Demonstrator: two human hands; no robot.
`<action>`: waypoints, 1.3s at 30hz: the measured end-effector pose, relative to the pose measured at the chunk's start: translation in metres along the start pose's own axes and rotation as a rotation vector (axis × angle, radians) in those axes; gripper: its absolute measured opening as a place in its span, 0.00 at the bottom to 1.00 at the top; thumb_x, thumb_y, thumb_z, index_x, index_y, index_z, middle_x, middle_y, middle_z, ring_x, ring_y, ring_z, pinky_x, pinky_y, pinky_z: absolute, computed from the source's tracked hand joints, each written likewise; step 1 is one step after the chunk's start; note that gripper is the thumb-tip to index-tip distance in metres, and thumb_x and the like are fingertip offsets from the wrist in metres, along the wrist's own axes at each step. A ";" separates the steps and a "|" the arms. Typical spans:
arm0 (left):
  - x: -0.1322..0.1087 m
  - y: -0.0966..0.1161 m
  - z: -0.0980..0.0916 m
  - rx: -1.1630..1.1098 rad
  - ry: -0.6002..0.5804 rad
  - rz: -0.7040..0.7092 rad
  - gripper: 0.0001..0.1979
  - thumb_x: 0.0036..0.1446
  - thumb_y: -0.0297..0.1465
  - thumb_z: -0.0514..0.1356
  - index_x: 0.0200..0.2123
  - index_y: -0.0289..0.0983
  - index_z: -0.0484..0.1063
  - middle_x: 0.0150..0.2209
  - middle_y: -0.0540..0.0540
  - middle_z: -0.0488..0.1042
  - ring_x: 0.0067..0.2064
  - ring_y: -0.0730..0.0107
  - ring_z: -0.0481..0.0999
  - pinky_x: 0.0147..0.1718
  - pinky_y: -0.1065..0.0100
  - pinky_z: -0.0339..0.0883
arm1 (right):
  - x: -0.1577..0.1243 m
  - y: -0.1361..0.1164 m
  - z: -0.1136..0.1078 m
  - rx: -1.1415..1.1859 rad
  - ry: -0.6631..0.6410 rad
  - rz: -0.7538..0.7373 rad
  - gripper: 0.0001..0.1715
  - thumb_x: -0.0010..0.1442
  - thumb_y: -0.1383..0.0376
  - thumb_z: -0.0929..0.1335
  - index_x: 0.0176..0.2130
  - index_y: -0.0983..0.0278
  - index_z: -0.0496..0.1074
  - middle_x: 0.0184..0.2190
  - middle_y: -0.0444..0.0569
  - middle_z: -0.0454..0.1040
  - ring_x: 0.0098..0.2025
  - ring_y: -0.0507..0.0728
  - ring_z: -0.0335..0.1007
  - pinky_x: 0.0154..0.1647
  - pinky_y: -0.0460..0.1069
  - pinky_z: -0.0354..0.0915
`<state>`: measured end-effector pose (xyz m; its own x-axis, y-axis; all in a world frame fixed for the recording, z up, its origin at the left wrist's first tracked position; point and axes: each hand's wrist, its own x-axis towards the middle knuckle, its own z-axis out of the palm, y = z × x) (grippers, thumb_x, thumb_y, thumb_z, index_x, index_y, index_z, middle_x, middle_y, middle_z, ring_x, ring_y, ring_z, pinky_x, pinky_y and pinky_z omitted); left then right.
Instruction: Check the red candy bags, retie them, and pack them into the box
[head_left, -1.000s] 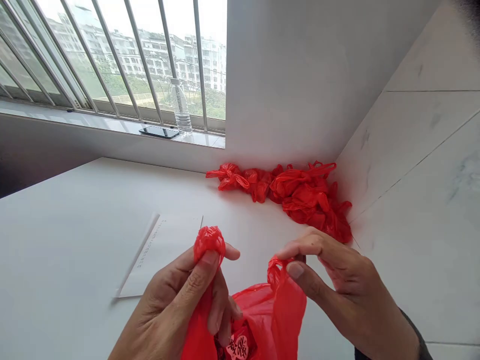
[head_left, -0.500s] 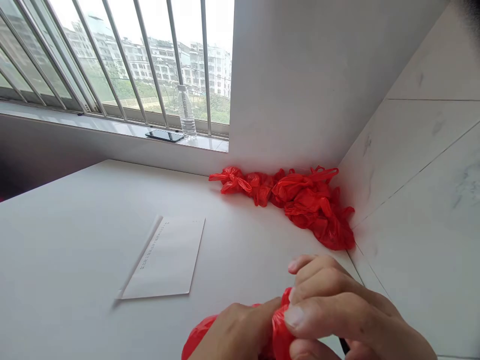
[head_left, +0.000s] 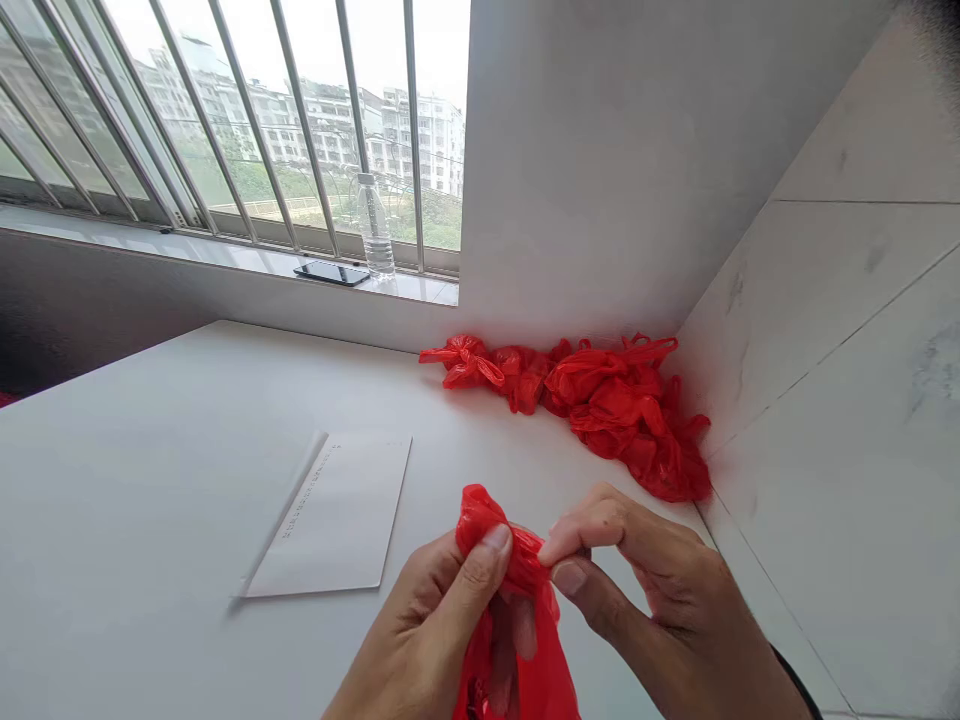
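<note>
A crumpled red plastic bag hangs between my two hands at the bottom of the view, its gathered top uppermost and its lower part running out of the frame. My left hand grips the gathered top, thumb pressed over it, with fingers showing behind the bag. On the other side, the thumb and forefinger of my right hand pinch at the bag's right edge. Its other fingers are curled.
Several knotted red plastic bags lie heaped along the wall in the corner of the white table. A white notebook lies left of my hands. On the sill of the barred window stand a water bottle and a phone.
Both hands have come up into fuller view with the red bag. My left hand now holds its gathered top, and my right hand has turned and pinches the bag's edge.
</note>
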<state>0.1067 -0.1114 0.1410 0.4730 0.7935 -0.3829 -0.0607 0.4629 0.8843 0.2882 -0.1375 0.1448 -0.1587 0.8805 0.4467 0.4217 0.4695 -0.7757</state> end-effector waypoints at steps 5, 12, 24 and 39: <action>0.006 -0.001 0.002 -0.216 -0.126 0.074 0.11 0.61 0.40 0.62 0.33 0.39 0.70 0.26 0.51 0.71 0.27 0.75 0.70 0.31 0.72 0.65 | -0.002 -0.001 0.003 0.029 -0.090 0.088 0.08 0.63 0.69 0.69 0.38 0.55 0.72 0.31 0.36 0.73 0.33 0.47 0.72 0.37 0.41 0.68; 0.004 -0.004 -0.004 -0.032 -0.187 0.229 0.12 0.63 0.40 0.60 0.34 0.40 0.62 0.30 0.54 0.68 0.29 0.78 0.66 0.31 0.73 0.63 | -0.002 0.004 0.007 -0.079 -0.171 0.262 0.15 0.56 0.65 0.73 0.42 0.53 0.68 0.38 0.39 0.76 0.38 0.52 0.75 0.34 0.43 0.70; 0.011 -0.013 -0.035 0.862 0.096 0.893 0.18 0.57 0.13 0.48 0.37 0.42 0.68 0.39 0.52 0.72 0.32 0.81 0.71 0.31 0.80 0.65 | 0.017 0.026 0.012 -0.003 -0.390 0.291 0.29 0.62 0.58 0.70 0.61 0.53 0.66 0.43 0.45 0.77 0.45 0.58 0.73 0.51 0.54 0.67; 0.010 -0.040 -0.057 1.088 0.067 1.146 0.19 0.70 0.28 0.49 0.61 0.38 0.65 0.59 0.41 0.70 0.63 0.63 0.64 0.59 0.65 0.66 | 0.021 0.040 0.015 0.143 -0.390 0.253 0.19 0.71 0.54 0.60 0.33 0.62 0.69 0.27 0.40 0.69 0.29 0.50 0.60 0.30 0.46 0.57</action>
<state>0.0641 -0.0994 0.0861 0.5811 0.5378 0.6109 0.3039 -0.8397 0.4501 0.2885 -0.0993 0.1165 -0.4018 0.9139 0.0570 0.3674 0.2179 -0.9042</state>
